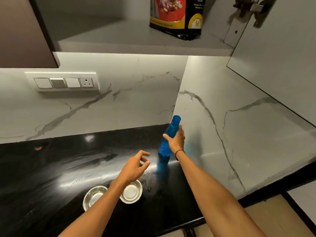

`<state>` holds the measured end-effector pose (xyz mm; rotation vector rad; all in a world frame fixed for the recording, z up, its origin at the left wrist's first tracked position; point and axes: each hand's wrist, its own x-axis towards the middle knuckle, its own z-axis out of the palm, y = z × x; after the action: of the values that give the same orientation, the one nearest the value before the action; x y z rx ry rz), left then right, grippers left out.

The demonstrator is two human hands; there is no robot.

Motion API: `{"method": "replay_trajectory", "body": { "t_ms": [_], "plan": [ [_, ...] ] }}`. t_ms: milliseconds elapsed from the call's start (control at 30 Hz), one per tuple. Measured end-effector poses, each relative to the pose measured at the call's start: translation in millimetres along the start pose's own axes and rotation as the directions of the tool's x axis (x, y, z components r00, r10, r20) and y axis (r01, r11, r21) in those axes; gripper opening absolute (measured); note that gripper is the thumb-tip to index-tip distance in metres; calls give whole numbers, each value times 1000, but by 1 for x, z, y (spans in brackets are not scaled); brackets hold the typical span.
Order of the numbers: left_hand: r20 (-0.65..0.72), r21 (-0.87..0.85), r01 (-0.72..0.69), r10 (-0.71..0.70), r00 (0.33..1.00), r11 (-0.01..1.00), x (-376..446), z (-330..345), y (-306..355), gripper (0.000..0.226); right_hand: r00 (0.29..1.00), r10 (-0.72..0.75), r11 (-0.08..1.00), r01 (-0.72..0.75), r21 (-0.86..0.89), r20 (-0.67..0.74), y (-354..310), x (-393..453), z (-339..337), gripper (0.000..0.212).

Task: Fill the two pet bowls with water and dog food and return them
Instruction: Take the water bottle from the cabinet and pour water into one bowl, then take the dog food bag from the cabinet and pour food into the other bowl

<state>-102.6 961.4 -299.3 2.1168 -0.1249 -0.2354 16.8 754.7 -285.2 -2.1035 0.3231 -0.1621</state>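
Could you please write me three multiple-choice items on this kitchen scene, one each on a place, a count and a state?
1. Where is the dog food bag?
A. on the open cabinet shelf
B. on the countertop
C. on the floor

2. How many steel bowls are on the countertop?
A. one
B. two
C. three

3. What is the right hand doing?
A. hanging idle
B. pressing a switch
C. gripping the blue bottle

Answers: 1 A, the bag stands on the shelf above the counter; 2 B, two bowls sit side by side; 3 C, fingers wrap the bottle.
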Motion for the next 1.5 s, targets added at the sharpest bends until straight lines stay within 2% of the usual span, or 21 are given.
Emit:
{"method": "replay_trajectory", "body": {
  "t_ms": [233,333,433,567,733,867,1000,1233,1300,1367,1500],
  "plan": [
    [-93,42,43,-39,995,998,24,-31,6,23,999,2,1000,-3,13,53,-8,28,20,73],
    [-122,30,30,-26,992,999,30,-35,19,20,997,26,998,-22,-60,67,-7,25,18,80],
    [-123,18,13,-10,992,1000,34,-38,35,21,999,42,992,-43,-115,-16,-9,9,11,85],
    [-128,24,-24,27,991,999,34,-41,58,22,962,-150,986,126,-113,-229,-16,-27,-8,46],
    [-161,10,-168,167,973,986,33,-56,110,20,857,-412,905,423,-35,-310,-70,-49,-48,21],
    [-227,43,-371,371,901,928,32,-81,177,18,728,-562,773,631,64,-392,-145,-60,-94,15],
    [-322,125,-558,565,760,821,26,-121,251,23,635,-638,674,734,84,-435,-212,-66,-136,15],
    [-436,123,-673,649,624,729,17,-185,342,14,505,-655,549,829,106,-562,-309,-66,-192,13],
    [-462,138,-685,658,594,715,18,-198,359,13,502,-646,546,830,112,-574,-332,-59,-203,16],
    [-472,148,-693,666,577,705,22,-208,374,14,533,-628,569,812,133,-567,-354,-49,-209,25],
    [-518,119,-683,632,576,720,35,-220,395,17,664,-566,736,674,63,-489,-387,-18,-214,74]
  ]
}}
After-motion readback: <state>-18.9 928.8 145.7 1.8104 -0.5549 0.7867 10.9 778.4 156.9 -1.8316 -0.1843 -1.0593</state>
